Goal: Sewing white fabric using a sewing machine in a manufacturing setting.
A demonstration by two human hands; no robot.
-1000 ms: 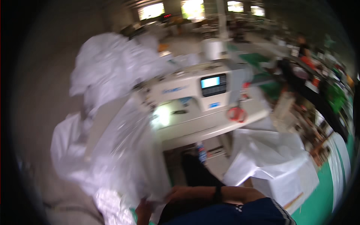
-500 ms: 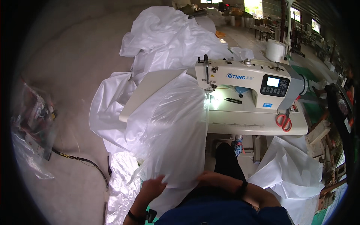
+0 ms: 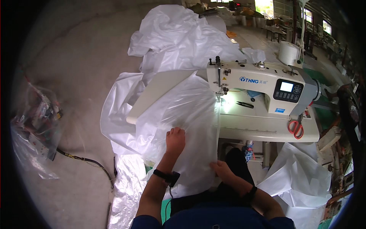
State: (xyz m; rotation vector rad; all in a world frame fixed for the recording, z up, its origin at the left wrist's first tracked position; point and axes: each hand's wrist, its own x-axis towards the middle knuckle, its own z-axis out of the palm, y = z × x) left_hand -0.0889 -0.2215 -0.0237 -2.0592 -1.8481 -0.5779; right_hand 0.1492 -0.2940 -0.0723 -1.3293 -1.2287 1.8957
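A thin, translucent white sheet [image 3: 190, 114] drapes from the sewing machine [image 3: 251, 82] down over my lap. Its right edge passes beneath the lit needle area [image 3: 221, 101]. My left hand [image 3: 175, 140] lies on the middle of the sheet, fingers curled down and closed on it; the fingertips are hidden. Lower and to the right, my right hand [image 3: 223, 170] pinches the sheet's right edge between thumb and fingers. Black tweezers-like snips [image 3: 244, 104] rest on the machine bed, right of the needle. Red-handled scissors [image 3: 296, 129] hang at the bed's front right corner.
A large heap of white sheeting [image 3: 179, 34] rises behind the machine. More white material [image 3: 299, 175] hangs at the lower right. A thread cone [image 3: 288, 52] stands behind the machine. On the floor at left lie a clear plastic bag [image 3: 36, 129] and a black cable [image 3: 87, 160].
My left hand has moved up and forward over the sheet, away from my lap. My right hand has shifted slightly up and right along the edge. The whole view has shifted a little.
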